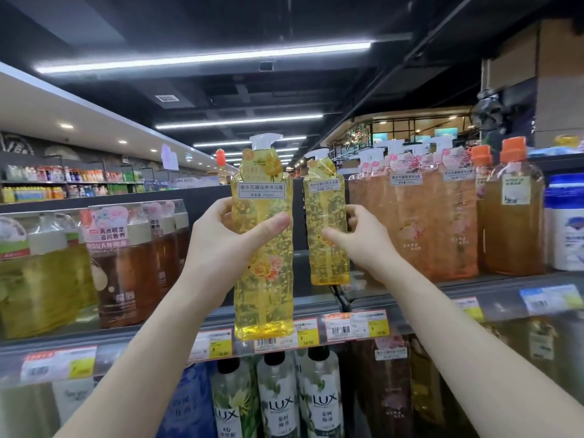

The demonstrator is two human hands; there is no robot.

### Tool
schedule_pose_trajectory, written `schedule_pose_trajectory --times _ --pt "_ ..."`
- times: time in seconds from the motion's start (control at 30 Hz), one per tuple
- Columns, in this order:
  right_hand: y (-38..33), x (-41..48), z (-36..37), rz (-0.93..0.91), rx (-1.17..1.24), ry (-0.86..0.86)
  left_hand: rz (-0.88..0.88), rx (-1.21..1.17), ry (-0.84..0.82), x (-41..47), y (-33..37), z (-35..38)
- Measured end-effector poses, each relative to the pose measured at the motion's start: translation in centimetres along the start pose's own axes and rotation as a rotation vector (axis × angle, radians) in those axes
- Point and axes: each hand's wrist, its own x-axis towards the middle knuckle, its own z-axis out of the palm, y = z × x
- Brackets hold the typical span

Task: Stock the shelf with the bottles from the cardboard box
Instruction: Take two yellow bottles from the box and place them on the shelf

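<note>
Two yellow bottles: left hand (221,245) clasps the near bottle (264,248) before the shelf (316,298), right hand (363,238) fingers pinch the far bottle (327,229) on it; best seated upright, labels forward, beside the pink bottles (420,222).

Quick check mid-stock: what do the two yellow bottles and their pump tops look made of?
Yellow bottle in the left hand: looks like clear glossy plastic; the pump tube and petals in the liquid show through it. Yellow bottle in the right hand: same see-through, shiny look. Pump tops: opaque white, probably moulded plastic. The labels look like paper or film stickers; cannot tell which.
</note>
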Motion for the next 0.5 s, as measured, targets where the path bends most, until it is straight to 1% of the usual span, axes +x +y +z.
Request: schedule_pose_trajectory --times 0.1,0.2,0.33,0.5 --pt "0.5 -0.8 0.3 0.025 -0.056 -0.067 0.001 -0.005 -0.012 0.1 -0.2 -0.2" --pt "0.0 -0.9 0.7 0.044 -0.092 -0.041 -0.002 -0.022 -0.018 0.1 -0.3 -0.3" --pt "-0.5 0.7 0.9 0.088 -0.147 -0.081 0.007 -0.036 -0.027 -0.2 -0.7 -0.4" --pt "-0.2 3.0 2.0 0.153 -0.197 -0.065 0.002 -0.049 -0.023 -0.3 -1.1 -0.5"
